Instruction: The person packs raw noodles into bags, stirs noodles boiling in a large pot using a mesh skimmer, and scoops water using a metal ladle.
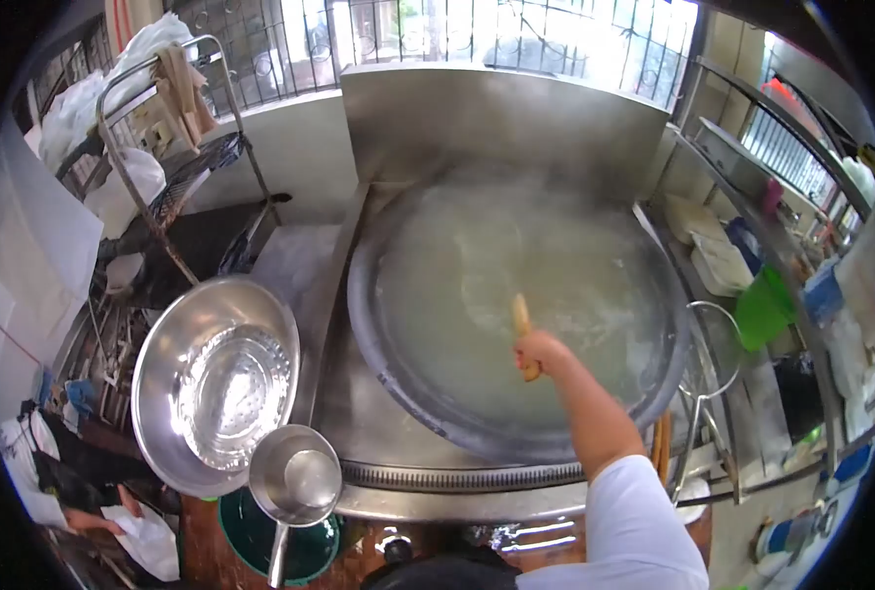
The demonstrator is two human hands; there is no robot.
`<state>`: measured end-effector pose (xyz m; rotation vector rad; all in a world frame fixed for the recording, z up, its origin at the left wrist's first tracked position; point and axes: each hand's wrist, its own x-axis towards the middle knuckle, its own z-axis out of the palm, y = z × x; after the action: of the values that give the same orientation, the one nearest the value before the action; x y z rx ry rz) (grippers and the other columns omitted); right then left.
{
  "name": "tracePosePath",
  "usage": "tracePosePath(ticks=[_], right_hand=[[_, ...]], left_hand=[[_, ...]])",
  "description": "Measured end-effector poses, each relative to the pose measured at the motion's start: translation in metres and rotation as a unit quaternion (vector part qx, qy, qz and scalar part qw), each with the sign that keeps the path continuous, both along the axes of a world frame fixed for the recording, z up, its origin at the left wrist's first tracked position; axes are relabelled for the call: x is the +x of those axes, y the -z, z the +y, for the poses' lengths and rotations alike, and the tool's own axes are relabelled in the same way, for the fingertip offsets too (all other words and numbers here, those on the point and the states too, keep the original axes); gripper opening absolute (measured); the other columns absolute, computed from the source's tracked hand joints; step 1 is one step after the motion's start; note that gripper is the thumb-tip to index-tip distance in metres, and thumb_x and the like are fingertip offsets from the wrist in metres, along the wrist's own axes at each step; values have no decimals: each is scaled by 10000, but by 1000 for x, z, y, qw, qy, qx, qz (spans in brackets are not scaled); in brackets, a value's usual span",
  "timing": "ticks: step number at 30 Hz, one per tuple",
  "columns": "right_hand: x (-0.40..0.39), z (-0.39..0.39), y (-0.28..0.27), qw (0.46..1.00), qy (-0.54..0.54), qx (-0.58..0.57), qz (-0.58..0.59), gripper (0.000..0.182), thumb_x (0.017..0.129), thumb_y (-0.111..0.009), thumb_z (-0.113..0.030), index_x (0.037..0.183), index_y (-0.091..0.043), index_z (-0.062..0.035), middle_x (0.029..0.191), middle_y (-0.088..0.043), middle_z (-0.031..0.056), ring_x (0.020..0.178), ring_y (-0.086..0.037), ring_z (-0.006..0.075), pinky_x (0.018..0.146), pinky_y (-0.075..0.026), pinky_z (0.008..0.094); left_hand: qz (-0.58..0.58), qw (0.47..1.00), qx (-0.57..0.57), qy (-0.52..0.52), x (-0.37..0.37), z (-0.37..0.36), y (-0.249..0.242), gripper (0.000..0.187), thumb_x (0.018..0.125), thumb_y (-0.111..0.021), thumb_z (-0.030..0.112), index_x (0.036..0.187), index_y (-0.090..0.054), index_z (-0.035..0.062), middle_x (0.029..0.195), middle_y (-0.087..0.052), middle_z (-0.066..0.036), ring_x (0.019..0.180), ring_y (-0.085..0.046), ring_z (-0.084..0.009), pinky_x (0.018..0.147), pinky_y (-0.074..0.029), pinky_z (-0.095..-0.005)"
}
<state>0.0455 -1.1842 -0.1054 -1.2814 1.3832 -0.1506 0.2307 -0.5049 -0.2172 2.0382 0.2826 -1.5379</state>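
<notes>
My right hand (543, 354) is closed around a pale wooden handle (521, 313) that slants over the big pot and meets the liquid. The tool's lower part is hidden under the cloudy, pale-green liquid (437, 295). Steam rises from the far side of the wide, round pot (367, 369) with its thick dark rim. Streaks and light foam show on the surface near my hand. My left hand is out of view.
Left of the stove (408, 433) are a large steel basin (152, 393) and a steel saucepan (310, 482) above a green tub (236, 536). A metal rack (108, 147) stands behind. At right are shelves (752, 177), a green container (764, 310) and a ring-topped metal stand (695, 393).
</notes>
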Motion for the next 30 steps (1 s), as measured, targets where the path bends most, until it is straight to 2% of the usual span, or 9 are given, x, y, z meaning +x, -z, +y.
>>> tracePosePath(ticks=[3,6,12,18,21,23,26,29,30], right_hand=[[6,19,9,984,6,88,-154,63,793,-557,-82,810,-533,-26,617,-560,57,514,-559,180,455,-474,354],[11,53,6,973,15,117,-200,83,806,-579,-101,809,-526,-37,621,-547,44,526,-556,154,462,-479,318],[5,121,-42,942,28,182,-279,114,831,-592,-127,837,-508,-50,644,-526,9,521,-541,106,442,-473,258],[-59,152,-69,858,33,321,-399,206,851,-569,-152,1015,-498,-51,678,-525,-13,519,-519,66,434,-455,232],[-104,158,-89,840,54,325,-431,279,850,-566,-147,1097,-477,-51,693,-524,-14,517,-508,60,430,-447,226],[-131,157,-104,892,88,211,-390,288,841,-567,-138,1102,-481,-54,699,-520,-14,515,-500,66,431,-445,224],[-169,132,-114,964,133,3,-232,297,807,-587,-114,1080,-483,-59,667,-521,5,515,-532,104,431,-455,246],[-210,89,-100,967,179,-174,-59,295,747,-604,-87,1018,-497,-47,653,-543,53,545,-584,154,451,-486,308],[-220,75,-94,953,201,-226,16,262,740,-567,-50,991,-492,-34,627,-543,72,493,-560,174,414,-463,327]], left_hand=[[-2,1000,-15,10,17,-8,11,326,865,-541,232,1133,-538,46,923,-614,-102,808,-594,-245,652,-471,-360],[-3,999,-31,22,32,-14,24,316,860,-548,234,1120,-539,53,900,-613,-99,777,-593,-238,622,-466,-357],[0,998,-42,39,52,-20,48,296,851,-561,239,1093,-543,69,855,-611,-93,715,-590,-224,563,-457,-351],[0,997,-48,57,73,-25,76,277,841,-574,243,1066,-546,84,809,-609,-87,653,-588,-209,504,-447,-345],[-3,997,-49,56,80,-24,89,267,836,-581,246,1052,-548,91,786,-608,-84,622,-587,-202,474,-442,-341],[-2,997,-51,53,82,-22,99,261,833,-585,247,1043,-549,96,771,-608,-82,601,-586,-198,455,-439,-339],[-10,998,-57,36,78,-23,109,252,828,-592,250,1030,-550,104,748,-607,-79,570,-585,-191,425,-435,-336],[-42,998,-50,26,57,-29,89,222,824,-590,240,988,-565,92,749,-604,-84,571,-590,-208,410,-437,-365],[-18,995,-95,20,55,-21,89,186,816,-589,236,929,-577,88,719,-595,-78,550,-581,-214,386,-436,-355]])
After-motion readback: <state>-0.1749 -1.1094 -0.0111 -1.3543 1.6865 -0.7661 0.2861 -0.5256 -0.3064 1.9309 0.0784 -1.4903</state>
